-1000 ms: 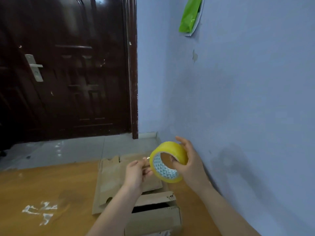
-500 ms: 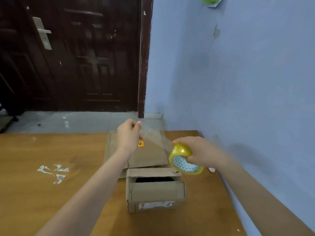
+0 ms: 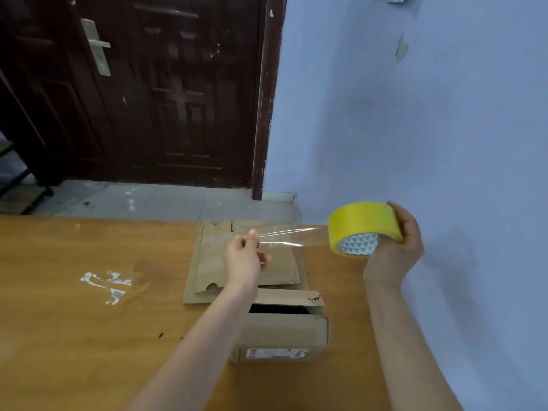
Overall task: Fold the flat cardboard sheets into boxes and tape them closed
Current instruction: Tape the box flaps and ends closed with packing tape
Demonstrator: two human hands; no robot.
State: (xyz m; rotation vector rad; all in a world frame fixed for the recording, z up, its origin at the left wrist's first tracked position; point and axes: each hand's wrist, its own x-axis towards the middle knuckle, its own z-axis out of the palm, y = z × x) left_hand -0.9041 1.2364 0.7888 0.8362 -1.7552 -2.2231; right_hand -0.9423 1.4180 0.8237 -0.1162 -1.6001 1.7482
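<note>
Right hand (image 3: 398,247) gripped the yellow tape roll (image 3: 363,228); left hand (image 3: 244,259) pinched its clear strip (image 3: 292,237). Both hovered above the folded box (image 3: 286,324) near the table (image 3: 74,336)'s right edge.

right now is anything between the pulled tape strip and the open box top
Nothing visible does. The strip hangs in the air between the left hand and the roll in the right hand, above the flat sheets; the box sits nearer, its top gap uncovered.

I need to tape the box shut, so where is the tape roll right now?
In the head view the tape roll is held up in the right hand, right of the flat cardboard sheets, beside the blue wall.
</note>
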